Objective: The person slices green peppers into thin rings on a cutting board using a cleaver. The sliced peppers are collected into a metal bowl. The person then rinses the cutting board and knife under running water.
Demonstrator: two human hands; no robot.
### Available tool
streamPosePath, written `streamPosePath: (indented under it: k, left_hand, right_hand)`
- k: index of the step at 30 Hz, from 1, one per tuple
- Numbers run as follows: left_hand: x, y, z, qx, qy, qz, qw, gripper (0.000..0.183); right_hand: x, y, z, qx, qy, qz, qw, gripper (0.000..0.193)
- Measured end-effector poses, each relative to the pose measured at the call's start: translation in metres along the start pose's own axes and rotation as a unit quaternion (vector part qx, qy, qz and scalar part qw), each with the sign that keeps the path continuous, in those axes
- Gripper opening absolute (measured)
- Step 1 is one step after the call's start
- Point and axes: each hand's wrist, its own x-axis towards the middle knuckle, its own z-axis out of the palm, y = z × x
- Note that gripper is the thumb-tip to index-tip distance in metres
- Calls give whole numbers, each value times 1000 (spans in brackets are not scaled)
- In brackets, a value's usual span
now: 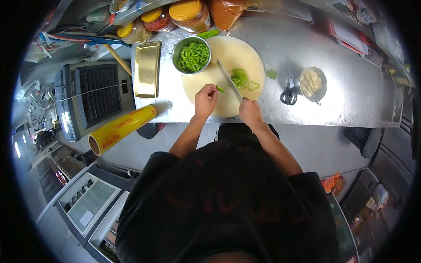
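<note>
Nearest me, a black cloth shirt (pixel 228 188) fills the bottom, and I've got two bare forearms slanting inward over the edge of a shiny steel table (pixel 285 116). Here's my right hand (pixel 251 114), fingers wrapped round the handle of a long, straight-bladed metal knife (pixel 229 80), its blade running up and leftward. And over here my left hand (pixel 206 101), fingers bent, tips pinched together on a small, glossy green pepper piece (pixel 220 88), just left of the blade, above a smooth, round, cream-coloured chopping board (pixel 237 48). Right of the blade I see a heap of thin green pepper slices (pixel 239 77), one loose pepper ring (pixel 253 86) beside it! Farther off, a round metal bowl (pixel 175 55) holds curly green pepper strips (pixel 193 58); behind it lies a long whole green pepper (pixel 208 33), then a clear, yellow-lidded jar (pixel 185 11).
</note>
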Motion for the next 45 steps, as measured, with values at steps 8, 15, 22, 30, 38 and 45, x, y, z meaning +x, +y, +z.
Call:
streamPosePath:
  k: [8,15,22,30,38,45]
  left_hand:
    - [-19,15,-43,-60,64,29,996,15]
    - [-12,4,-20,-65,18,-11,998,12]
    - [48,95,102,-18,-209,50,977,15]
    - [42,99,139,55,-146,80,985,34]
    - [30,38,92,210,20,154,965,69]
    - [22,38,126,198,66,130,969,72]
  right_hand:
    - [-27,2,-4,13,9,-4,1000,24]
    - [-58,2,-36,75,76,-18,994,19]
    - [-104,44,-91,113,202,81,969,23]
    - [-143,133,-99,53,202,94,974,41]
    - [-81,153,-90,80,120,75,987,51]
    - [-26,174,-79,144,61,45,987,51]
